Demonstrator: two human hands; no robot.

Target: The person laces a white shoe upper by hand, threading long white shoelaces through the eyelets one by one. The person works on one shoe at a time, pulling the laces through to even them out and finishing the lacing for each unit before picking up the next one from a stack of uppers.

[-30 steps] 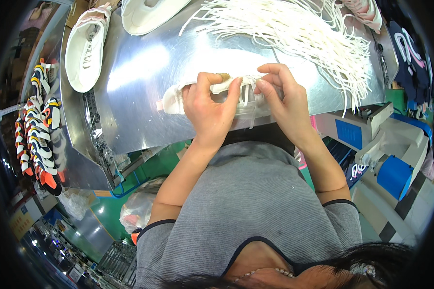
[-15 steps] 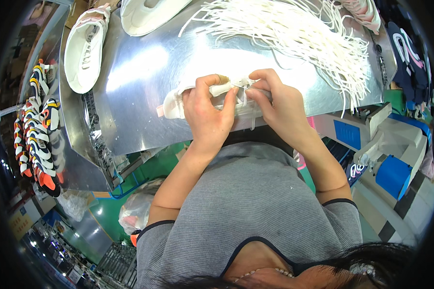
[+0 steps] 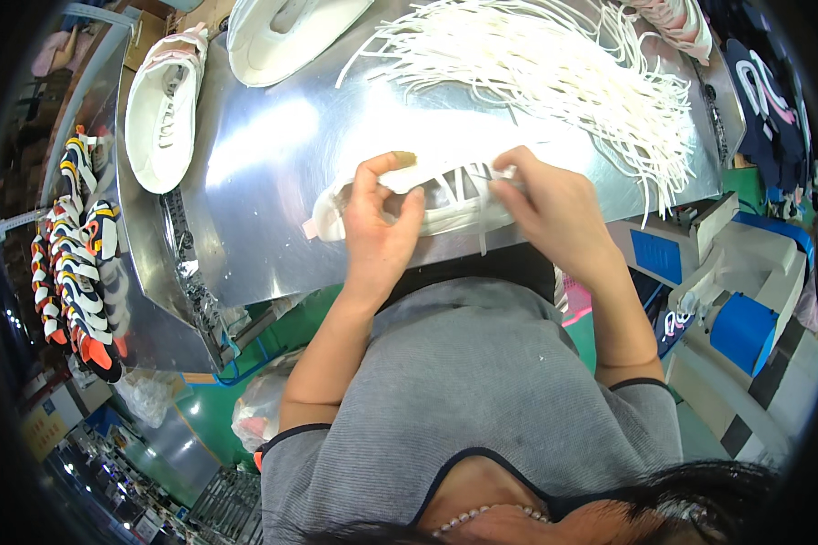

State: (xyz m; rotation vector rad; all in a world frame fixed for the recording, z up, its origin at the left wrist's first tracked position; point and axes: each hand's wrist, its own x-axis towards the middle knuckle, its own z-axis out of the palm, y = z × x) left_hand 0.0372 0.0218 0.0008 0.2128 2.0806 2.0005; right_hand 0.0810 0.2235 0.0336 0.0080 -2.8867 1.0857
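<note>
A white sneaker (image 3: 445,202) lies on its side at the near edge of a shiny metal table (image 3: 282,163). My left hand (image 3: 379,224) wraps around the shoe's middle, thumb on top. My right hand (image 3: 554,211) sits at the shoe's right end and pinches a white lace (image 3: 482,173) at the eyelets. Beyond the shoe spreads a big heap of loose white laces (image 3: 554,73).
Two more white shoes lie at the table's far left (image 3: 159,113) and far middle (image 3: 282,32). A rack of colourful sneakers (image 3: 77,245) stands to the left. Blue and white machines (image 3: 727,291) are at the right, with dark shoe uppers (image 3: 777,100) behind them.
My right hand has shifted slightly right along the shoe, drawing the lace out. The left hand keeps its grip, and the shoe has barely moved.
</note>
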